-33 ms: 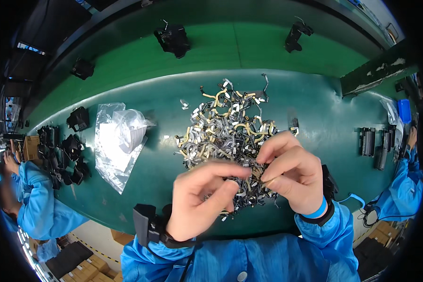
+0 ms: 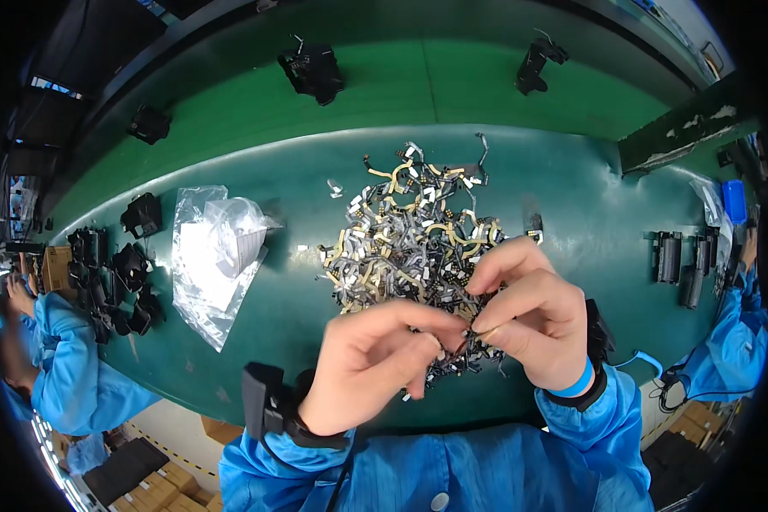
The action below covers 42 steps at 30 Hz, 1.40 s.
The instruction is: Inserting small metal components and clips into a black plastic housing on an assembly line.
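We pinch a small dark flat-cable piece [image 2: 468, 334] between the fingertips of our left hand [image 2: 371, 367] and right hand [image 2: 533, 324], just below the frame's centre. Behind it, at centre, lies a loose tangled heap of gold, silver and black flex strips [image 2: 410, 239] on the green counter [image 2: 572, 196].

Single head-worn fisheye view, looking steeply down from close above. Left hand [image 2: 363, 371] and right hand [image 2: 533, 320] near, lower centre of frame. Green table [image 2: 316, 324] across the middle, its edges bending toward the dark rim.
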### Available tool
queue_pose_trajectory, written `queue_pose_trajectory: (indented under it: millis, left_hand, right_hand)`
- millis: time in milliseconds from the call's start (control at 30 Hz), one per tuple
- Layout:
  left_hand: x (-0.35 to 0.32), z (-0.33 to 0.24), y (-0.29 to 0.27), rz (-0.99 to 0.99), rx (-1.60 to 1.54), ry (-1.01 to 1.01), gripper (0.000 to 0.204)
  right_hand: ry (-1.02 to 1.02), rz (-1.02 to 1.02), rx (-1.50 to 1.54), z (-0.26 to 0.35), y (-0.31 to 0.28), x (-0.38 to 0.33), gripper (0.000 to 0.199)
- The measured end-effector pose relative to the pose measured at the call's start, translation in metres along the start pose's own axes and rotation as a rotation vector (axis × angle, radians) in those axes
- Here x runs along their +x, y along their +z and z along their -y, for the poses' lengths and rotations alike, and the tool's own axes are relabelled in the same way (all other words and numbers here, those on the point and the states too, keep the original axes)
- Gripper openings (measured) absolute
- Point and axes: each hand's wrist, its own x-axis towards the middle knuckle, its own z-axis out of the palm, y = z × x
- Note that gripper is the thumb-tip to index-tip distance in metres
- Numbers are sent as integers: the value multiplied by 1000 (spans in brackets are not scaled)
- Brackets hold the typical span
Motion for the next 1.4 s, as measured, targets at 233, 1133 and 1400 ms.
queue_pose_trajectory:
  millis: [233,1133,1400]
  left_hand:
    - [0,4,0,-56,-202,-89,10]
    - [5,11,10,-328,853,540,18]
    - [-4,-15,-19,-902,1080,830,15]
  right_hand:
    - [-108,-2,-267,-1,1,0,25]
    - [-91,-21,-505,-5,18,1,20]
    - [-90,-132,-479,-8,13,-4,18]
